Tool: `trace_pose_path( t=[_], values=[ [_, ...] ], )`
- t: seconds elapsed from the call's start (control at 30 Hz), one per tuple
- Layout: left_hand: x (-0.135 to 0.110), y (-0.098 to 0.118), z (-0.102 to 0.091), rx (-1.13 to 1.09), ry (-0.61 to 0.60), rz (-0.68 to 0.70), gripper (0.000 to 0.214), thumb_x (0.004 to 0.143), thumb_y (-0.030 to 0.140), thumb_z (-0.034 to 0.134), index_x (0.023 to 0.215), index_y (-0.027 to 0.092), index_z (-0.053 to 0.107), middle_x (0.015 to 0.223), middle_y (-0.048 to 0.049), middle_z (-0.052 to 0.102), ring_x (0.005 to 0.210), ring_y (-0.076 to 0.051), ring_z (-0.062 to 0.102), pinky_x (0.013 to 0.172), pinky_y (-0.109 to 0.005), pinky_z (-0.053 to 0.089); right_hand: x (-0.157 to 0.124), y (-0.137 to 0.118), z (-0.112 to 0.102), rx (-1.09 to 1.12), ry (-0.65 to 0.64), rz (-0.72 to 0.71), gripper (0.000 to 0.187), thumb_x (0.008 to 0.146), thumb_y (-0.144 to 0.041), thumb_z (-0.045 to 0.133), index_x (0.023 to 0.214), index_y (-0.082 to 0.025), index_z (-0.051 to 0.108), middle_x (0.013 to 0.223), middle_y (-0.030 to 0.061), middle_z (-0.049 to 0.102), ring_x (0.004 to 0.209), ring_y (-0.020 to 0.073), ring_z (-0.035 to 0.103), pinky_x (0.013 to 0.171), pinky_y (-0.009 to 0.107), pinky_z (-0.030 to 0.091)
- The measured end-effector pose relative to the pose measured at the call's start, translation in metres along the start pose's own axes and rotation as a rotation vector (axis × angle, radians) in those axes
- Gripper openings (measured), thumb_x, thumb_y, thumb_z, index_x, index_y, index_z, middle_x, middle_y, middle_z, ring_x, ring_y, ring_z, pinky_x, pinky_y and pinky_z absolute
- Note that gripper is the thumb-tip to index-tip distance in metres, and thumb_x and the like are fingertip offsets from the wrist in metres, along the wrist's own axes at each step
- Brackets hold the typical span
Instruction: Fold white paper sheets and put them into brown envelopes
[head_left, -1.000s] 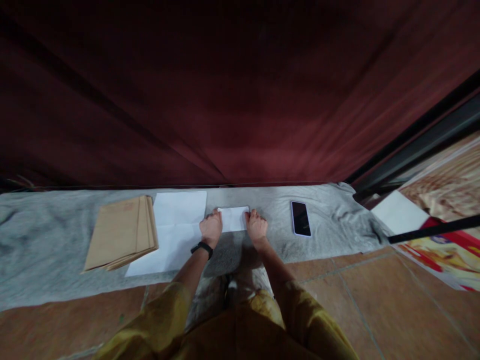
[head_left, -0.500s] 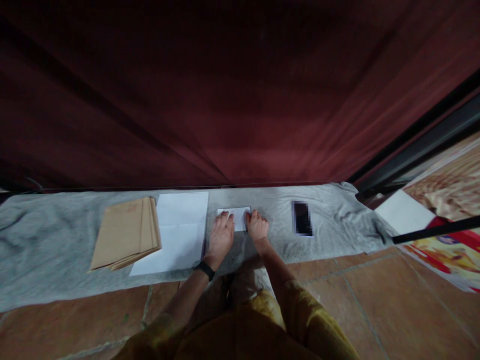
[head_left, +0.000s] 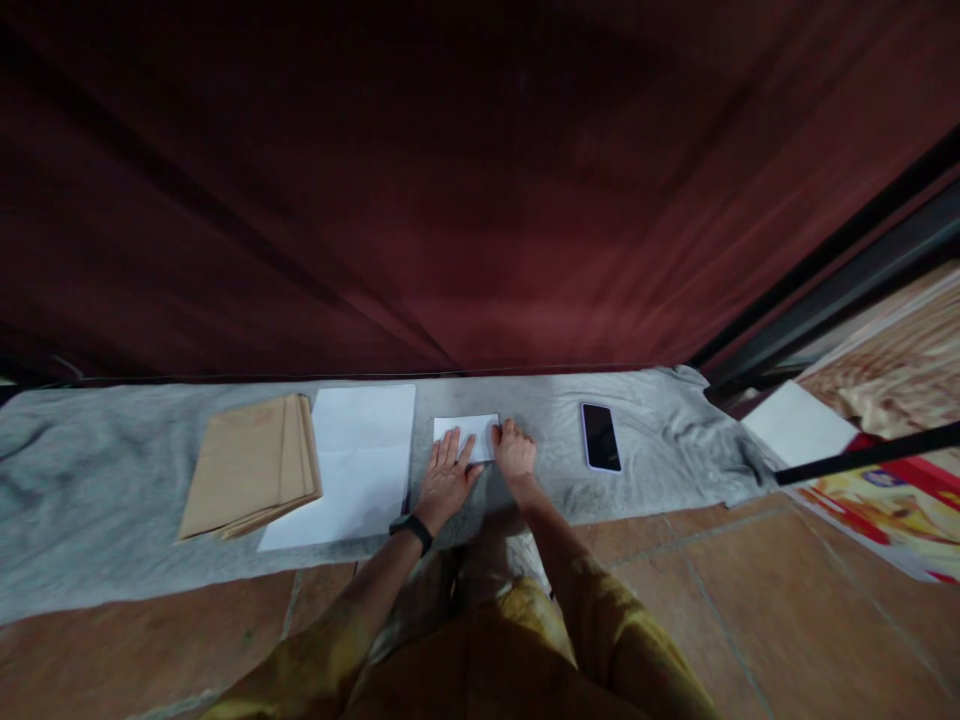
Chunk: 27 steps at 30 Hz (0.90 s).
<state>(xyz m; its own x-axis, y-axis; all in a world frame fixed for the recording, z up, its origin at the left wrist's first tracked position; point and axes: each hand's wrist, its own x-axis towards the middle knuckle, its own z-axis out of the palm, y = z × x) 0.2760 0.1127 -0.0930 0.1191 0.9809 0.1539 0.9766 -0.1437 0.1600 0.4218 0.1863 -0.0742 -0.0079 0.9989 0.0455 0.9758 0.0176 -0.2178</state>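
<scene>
White paper [head_left: 484,430], small and folded into a flat oblong, lies just below the middle of the frame. It looks smooth and clean, with straight edges, and its long side runs across the picture. The left hand [head_left: 442,488] comes up from the lower left and lies palm down over the paper's left part. Its fingers [head_left: 453,447] are spread apart and flat, pressing on top and not gripping. A dark band [head_left: 412,531] goes around that wrist. The right hand [head_left: 514,455] comes up from the lower right, with its fingers bent in and its thumb at the paper's right edge. I cannot tell if it pinches the paper. Left of centre is a big sheet [head_left: 367,455], partly under brown envelopes [head_left: 244,465]. Right of centre, a phone [head_left: 601,438] lies on grey cloth [head_left: 667,445].
</scene>
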Motion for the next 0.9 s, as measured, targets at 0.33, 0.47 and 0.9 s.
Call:
trace_pose_path(
  t=[0.33, 0.47, 0.9],
  values=[
    [0.001, -0.001, 0.006, -0.001, -0.05, 0.007, 0.057, 0.099, 0.028, 0.038, 0.154, 0.011, 0.04, 0.165, -0.0172, 0.029, 0.156, -0.028, 0.021, 0.126, -0.05, 0.018, -0.021, -0.014, 0.001, 0.11, 0.03, -0.546, 0.046, 0.108, -0.035, 0.035, 0.15, -0.019, 0.047, 0.153, 0.0096, 0.051, 0.141, 0.0216, 0.045, 0.117, 0.038, 0.034],
    [0.0, -0.003, 0.009, 0.009, -0.04, 0.017, 0.058, 0.098, 0.022, 0.031, 0.155, 0.007, 0.037, 0.164, -0.0163, 0.032, 0.156, -0.026, 0.02, 0.127, -0.049, 0.017, -0.022, -0.015, 0.014, 0.072, 0.015, -0.558, 0.049, 0.108, -0.037, 0.035, 0.152, -0.02, 0.045, 0.159, 0.0079, 0.044, 0.147, 0.0216, 0.039, 0.122, 0.041, 0.028],
    [-0.003, 0.005, 0.011, -0.024, 0.051, -0.184, 0.062, 0.099, 0.029, 0.031, 0.155, 0.001, 0.031, 0.162, -0.0219, 0.033, 0.155, -0.028, 0.022, 0.126, -0.053, 0.02, -0.017, 0.0, 0.032, 0.016, 0.094, -0.348, 0.057, 0.107, -0.042, 0.04, 0.156, -0.012, 0.038, 0.161, 0.0172, 0.037, 0.149, 0.0279, 0.035, 0.121, 0.049, 0.027]
  ],
)
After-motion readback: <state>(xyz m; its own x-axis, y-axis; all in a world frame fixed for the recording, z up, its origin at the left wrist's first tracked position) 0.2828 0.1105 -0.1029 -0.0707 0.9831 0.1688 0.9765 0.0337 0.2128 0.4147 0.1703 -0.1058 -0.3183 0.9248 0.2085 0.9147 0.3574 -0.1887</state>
